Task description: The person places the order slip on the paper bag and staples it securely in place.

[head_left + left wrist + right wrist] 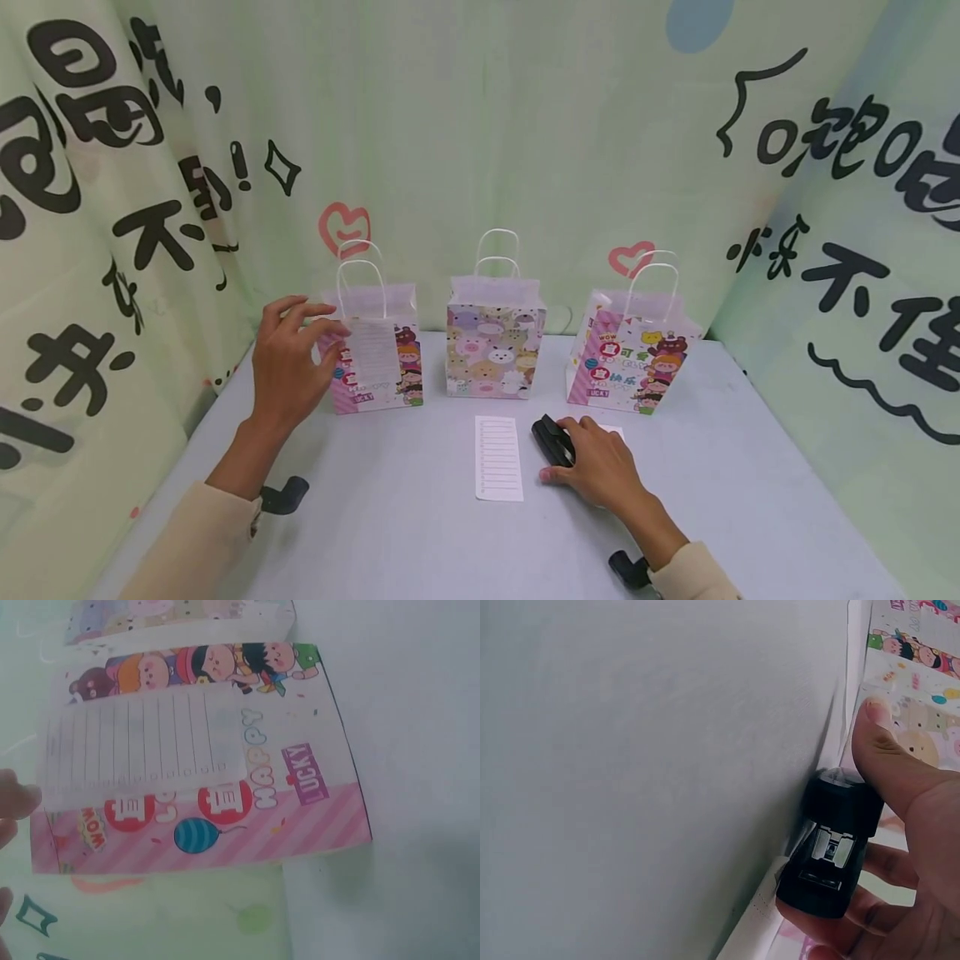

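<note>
Since the right hand (600, 462) grips the black stapler (553, 440), an early squeeze could misfire it; it sits between thumb and fingers, short of the worktop's (420, 533) far edge. Fingers parted, the left hand (292, 358) borders a lined slip (375, 354) on the bag (375, 398) nearest the far left corner; if unfastened, that might slide.

Along the far edge of the surface (420, 533), the left bag (382, 397), the middle bag (495, 350) and the right bag (630, 367) leave only tight gaps. The left hand (292, 362) obstructs the left bag's outer side. The right hand (603, 462) with the stapler (552, 437) blocks before the right bag, but I have free room along the right edge.
</note>
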A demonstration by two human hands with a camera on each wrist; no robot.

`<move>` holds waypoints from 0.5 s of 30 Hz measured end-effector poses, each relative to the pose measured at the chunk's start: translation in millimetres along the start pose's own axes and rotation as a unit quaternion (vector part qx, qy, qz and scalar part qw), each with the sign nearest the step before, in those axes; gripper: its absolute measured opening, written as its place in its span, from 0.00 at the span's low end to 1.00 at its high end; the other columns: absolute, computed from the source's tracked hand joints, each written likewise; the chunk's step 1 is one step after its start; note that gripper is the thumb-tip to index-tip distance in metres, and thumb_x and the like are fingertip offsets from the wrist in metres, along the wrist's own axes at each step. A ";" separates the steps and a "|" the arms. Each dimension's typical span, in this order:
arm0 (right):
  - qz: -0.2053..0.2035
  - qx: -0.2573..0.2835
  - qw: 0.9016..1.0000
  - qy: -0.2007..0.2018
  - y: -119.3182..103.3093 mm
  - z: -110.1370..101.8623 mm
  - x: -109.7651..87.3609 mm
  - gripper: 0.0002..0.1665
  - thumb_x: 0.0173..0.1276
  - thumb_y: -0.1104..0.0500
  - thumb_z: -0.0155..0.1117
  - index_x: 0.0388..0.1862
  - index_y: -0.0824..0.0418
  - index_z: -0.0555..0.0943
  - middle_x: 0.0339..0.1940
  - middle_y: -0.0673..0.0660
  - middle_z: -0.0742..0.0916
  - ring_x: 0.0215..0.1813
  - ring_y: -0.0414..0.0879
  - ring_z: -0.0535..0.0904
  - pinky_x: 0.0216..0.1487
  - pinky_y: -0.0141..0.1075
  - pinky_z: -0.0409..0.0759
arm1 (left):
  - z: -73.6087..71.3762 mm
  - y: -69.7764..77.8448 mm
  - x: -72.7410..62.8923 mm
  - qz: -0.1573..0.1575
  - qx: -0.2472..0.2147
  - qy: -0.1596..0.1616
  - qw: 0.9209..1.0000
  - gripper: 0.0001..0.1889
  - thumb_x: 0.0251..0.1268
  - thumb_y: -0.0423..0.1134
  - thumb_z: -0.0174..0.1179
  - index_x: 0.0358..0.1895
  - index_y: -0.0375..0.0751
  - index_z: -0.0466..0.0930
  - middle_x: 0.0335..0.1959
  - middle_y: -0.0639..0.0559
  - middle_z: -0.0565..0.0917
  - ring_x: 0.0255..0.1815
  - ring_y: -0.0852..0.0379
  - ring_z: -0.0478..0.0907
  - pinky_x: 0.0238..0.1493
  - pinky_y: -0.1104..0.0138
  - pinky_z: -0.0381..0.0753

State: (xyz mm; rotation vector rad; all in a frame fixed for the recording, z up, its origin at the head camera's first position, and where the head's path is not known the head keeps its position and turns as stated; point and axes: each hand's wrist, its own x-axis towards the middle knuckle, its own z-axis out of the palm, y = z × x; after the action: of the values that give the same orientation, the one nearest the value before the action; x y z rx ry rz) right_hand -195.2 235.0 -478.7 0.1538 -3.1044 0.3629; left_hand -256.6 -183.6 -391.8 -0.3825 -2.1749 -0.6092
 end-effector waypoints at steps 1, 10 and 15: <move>0.000 -0.002 1.000 0.000 0.1 0.0 0.3 0.53 0.47 0.33 0.86 0.68 0.58 0.81 0.48 0.58 0.86 0.41 0.47 0.76 0.50 0.51 0.77 | -0.3 2.3 -0.6 0.001 -0.003 0.005 1.000 0.12 0.55 0.28 0.79 0.42 0.35 0.92 0.57 0.38 0.88 0.73 0.36 0.72 0.68 0.36 0.76; 0.014 -0.020 1.000 -0.008 -0.1 1.4 1.6 0.54 0.46 0.31 0.86 0.68 0.57 0.82 0.50 0.60 0.87 0.42 0.49 0.78 0.50 0.49 0.76 | 8.7 28.1 1.5 0.045 -0.028 0.020 0.998 0.09 0.55 0.30 0.80 0.39 0.37 0.92 0.53 0.39 0.88 0.70 0.37 0.73 0.70 0.41 0.74; 0.019 -0.025 1.000 -0.005 0.0 2.3 1.9 0.53 0.47 0.30 0.85 0.68 0.56 0.82 0.52 0.61 0.87 0.44 0.50 0.79 0.51 0.49 0.76 | 20.8 45.6 5.3 0.067 -0.043 0.002 0.997 0.11 0.54 0.31 0.81 0.40 0.40 0.92 0.52 0.42 0.90 0.70 0.39 0.74 0.71 0.42 0.74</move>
State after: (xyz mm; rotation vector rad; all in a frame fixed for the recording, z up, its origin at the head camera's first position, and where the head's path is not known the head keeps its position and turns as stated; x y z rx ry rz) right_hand -197.1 234.3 -480.9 0.0980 -3.1266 0.2862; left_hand -252.1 -133.7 -385.6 -0.5673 -2.1049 -0.6303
